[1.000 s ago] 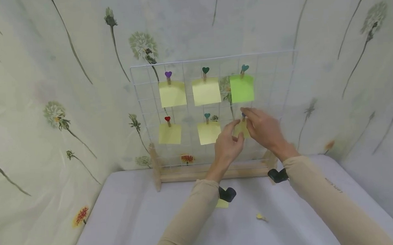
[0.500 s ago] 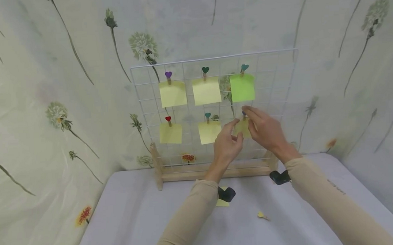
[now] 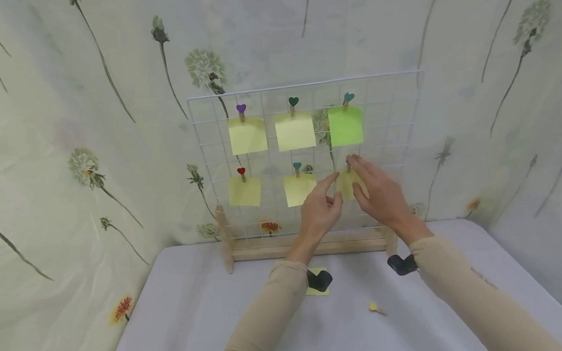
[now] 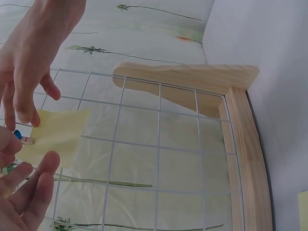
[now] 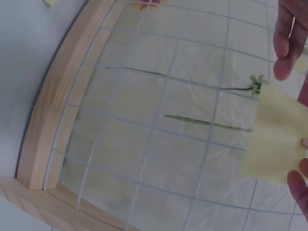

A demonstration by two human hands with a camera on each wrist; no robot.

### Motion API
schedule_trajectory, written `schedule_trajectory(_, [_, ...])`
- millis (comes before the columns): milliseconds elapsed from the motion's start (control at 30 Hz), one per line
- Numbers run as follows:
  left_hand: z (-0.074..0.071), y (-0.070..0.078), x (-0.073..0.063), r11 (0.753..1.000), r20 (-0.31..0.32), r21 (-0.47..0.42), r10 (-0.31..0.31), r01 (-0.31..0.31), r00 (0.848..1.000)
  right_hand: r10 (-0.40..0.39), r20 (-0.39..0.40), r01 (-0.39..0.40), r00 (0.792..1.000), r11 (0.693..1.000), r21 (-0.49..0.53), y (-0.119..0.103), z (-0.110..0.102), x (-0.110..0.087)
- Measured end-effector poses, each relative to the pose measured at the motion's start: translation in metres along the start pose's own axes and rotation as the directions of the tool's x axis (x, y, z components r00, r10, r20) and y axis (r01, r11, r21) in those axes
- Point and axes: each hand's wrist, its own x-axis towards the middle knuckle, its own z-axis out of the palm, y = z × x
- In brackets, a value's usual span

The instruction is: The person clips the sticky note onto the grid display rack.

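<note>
A pale yellow sticky note (image 3: 345, 186) hangs in the lower right of the rows on a white wire grid (image 3: 373, 135), partly behind my hands. At its top is a small wooden clothespin (image 4: 27, 140) with a blue heart, best seen in the left wrist view. My left hand (image 3: 318, 210) is at the note's left side, index fingertip by its upper edge and thumb apart from the index. My right hand (image 3: 383, 196) overlaps the note's right side, its long fingers fairly straight and reaching up by the heart, its thumb lower over the paper.
Several other notes hang from heart clothespins, among them a bright green note (image 3: 346, 126) above my hands. Wooden feet and a bar (image 3: 308, 249) carry the grid. On the white table (image 3: 202, 315) lie a yellow-heart clothespin (image 3: 376, 309) and a sticky note (image 3: 320, 290) partly under my left wrist.
My right hand's fingers have loosened and spread at the blue-heart clothespin, and more of the note shows. My left hand has drawn slightly left. The note stays hanging.
</note>
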Motion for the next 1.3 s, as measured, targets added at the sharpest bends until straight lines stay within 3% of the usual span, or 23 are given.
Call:
schedule_trajectory(200, [-0.003,-0.005,-0.003,0.999,0.013,-0.022,0.040,-0.040,0.999,0.026,-0.009,-0.025,1.000,0.999,0.024,0.003,0.004,-0.010])
schedule_trajectory(500, [-0.004,-0.010,-0.007,0.992,-0.010,0.036,0.125,-0.125,0.992,0.101,0.029,-0.101,0.994,0.995,0.008,0.013,0.010,-0.027])
schedule_trajectory(700, [-0.005,-0.016,-0.011,0.989,0.033,0.055,0.137,-0.139,0.990,0.144,0.070,-0.146,0.987,0.989,0.035,0.012,0.013,-0.040])
schedule_trajectory(900, [-0.006,-0.022,-0.017,0.988,0.065,0.064,0.135,-0.140,0.989,0.146,0.058,-0.148,0.988,0.988,0.044,0.010,0.017,-0.056])
schedule_trajectory(1133, [-0.007,-0.027,-0.014,0.970,0.035,0.106,0.218,-0.221,0.975,0.167,0.066,-0.171,0.984,0.983,0.072,0.012,0.022,-0.067])
schedule_trajectory(1300, [-0.010,-0.029,-0.015,0.964,0.069,0.106,0.238,-0.244,0.969,0.179,0.093,-0.185,0.979,0.981,0.064,0.011,0.023,-0.074])
